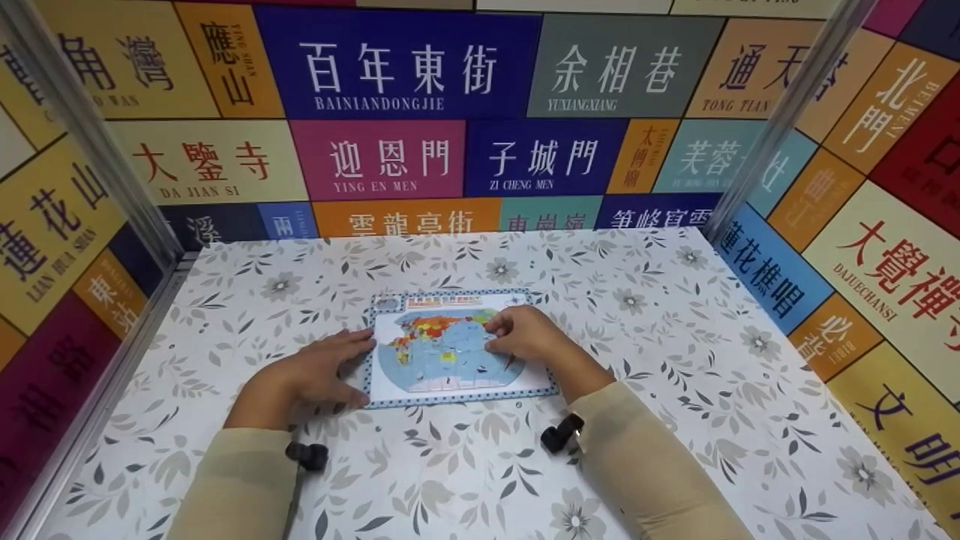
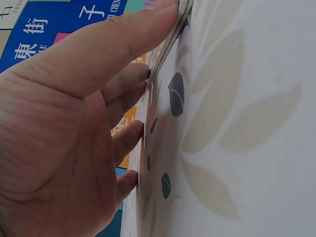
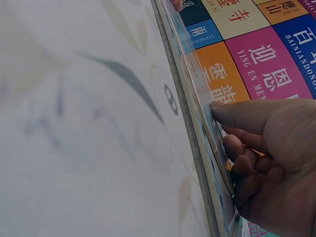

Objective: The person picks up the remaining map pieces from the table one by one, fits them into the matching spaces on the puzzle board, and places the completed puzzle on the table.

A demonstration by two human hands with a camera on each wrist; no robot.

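Note:
A world map jigsaw puzzle point(image 1: 442, 379) lies on the table in a board with a blue dotted border. At the board's left edge, my left hand point(image 1: 322, 369) spreads its fingers, their tips touching the border and tabletop. In the left wrist view the left thumb point(image 2: 148, 29) reaches the board's edge. My right hand point(image 1: 529, 334) bends over the right part of the map, thumb and index fingertips down on its surface. The right wrist view shows the other fingers point(image 3: 247, 173) curled close to the board. Whether a puzzle piece sits between thumb and index is hidden.
A white tablecloth with grey leaves and flowers point(image 1: 630, 302) covers the table. Panels with large Chinese lettering point(image 1: 397, 64) enclose it at the back and sides, joined by metal corner posts point(image 1: 787, 120). Black wrist devices point(image 1: 309, 454) sit on both sleeves.

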